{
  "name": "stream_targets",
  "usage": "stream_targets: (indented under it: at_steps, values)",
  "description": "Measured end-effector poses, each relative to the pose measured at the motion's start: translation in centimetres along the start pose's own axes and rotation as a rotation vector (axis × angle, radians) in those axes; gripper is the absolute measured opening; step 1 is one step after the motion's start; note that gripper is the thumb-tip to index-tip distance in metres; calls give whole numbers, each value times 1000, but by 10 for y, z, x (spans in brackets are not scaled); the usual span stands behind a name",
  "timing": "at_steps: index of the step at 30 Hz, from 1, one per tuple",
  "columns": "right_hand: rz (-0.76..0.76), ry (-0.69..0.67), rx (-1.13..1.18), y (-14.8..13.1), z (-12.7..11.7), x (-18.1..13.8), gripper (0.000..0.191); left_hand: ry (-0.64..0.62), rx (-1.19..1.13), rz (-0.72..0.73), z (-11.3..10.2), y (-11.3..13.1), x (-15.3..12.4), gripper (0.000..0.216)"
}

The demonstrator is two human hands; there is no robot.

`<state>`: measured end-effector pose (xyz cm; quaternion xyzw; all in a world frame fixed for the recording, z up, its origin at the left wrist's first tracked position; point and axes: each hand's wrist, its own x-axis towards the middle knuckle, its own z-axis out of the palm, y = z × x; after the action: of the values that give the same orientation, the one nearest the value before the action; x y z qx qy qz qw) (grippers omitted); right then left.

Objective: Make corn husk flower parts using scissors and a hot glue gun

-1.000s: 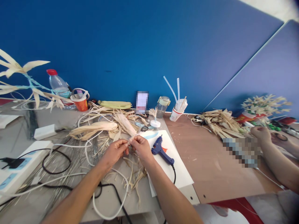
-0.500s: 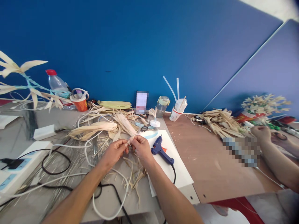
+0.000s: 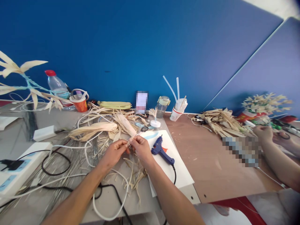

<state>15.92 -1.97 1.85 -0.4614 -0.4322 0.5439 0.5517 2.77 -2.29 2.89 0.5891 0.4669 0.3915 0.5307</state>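
A deep blue partition wall (image 3: 140, 40) backs a grey work table (image 3: 58, 120) that adjoins a brown wooden table (image 3: 206, 162). A paler blue panel (image 3: 264, 72) angles in at right under even, bright light.

Pixelated patches hide the propped card (image 3: 142, 102) and a co-worker's forearm (image 3: 242, 151).

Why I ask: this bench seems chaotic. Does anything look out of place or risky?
Husk scraps litter the grey table, tangled with looping black and white cables. The blue glue gun lies on its side on the white sheet. Both hands pinch a husk bundle.
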Motion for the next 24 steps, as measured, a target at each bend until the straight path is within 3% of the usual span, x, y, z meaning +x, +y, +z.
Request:
stream_targets:
  at_steps: [7, 24]
  values:
    - [-5, -15, -36, -2, -1, -2, 20, -32, -110, -74, 3, -8, -1, 18]
    - [-21, 4, -47, 2, -2, 1, 20, -56, -256, -95, 7, -8, -4, 24]
